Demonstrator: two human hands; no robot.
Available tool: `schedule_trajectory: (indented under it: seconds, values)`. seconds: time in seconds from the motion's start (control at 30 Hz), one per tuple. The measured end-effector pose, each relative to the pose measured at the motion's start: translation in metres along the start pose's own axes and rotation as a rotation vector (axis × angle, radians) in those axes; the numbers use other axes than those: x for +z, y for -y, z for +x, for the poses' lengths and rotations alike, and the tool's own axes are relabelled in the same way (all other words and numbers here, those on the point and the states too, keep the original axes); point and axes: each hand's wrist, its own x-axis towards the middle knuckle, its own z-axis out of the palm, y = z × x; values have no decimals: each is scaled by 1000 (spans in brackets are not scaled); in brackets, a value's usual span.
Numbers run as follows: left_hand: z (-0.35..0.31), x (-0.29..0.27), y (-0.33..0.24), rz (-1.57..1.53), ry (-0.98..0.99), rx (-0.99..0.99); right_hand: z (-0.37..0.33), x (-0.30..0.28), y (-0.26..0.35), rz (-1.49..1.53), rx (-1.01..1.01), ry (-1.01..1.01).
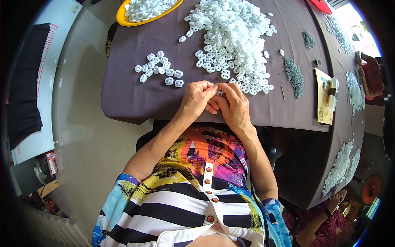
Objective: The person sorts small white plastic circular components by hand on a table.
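Note:
My left hand point(196, 100) and my right hand point(233, 103) meet fingertip to fingertip at the near edge of the purple-grey table point(131, 94). Between the fingertips sits a small white plastic piece point(220, 92), mostly hidden by the fingers. Just beyond my right hand lies a large heap of white two-hole plastic pieces point(232, 41). A smaller group of the same white pieces point(159, 69) lies to the left of my left hand. A pile of small grey-green metal parts point(294, 76) rests to the right of the heap.
A yellow tray point(123, 18) holding white pieces stands at the far left of the table. A yellow card with a small tool point(325, 96) lies at the right. More white pieces point(339, 166) cover the adjoining table, where another person's hand point(334, 201) works. Pale floor lies to the left.

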Motion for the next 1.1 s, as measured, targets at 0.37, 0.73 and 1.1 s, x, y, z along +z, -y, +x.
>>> schedule_trajectory:
  seconds: [0.37,0.73,1.1]
  values:
    - [-4,4,6,8,-7,36,-1,-1,2,2,20,7]
    - [-11,4,13,28,-29,107,-2,-1,1,31,-17,31]
    - [-15,8,11,-46,-40,153,-4,1,1,-24,-48,21]
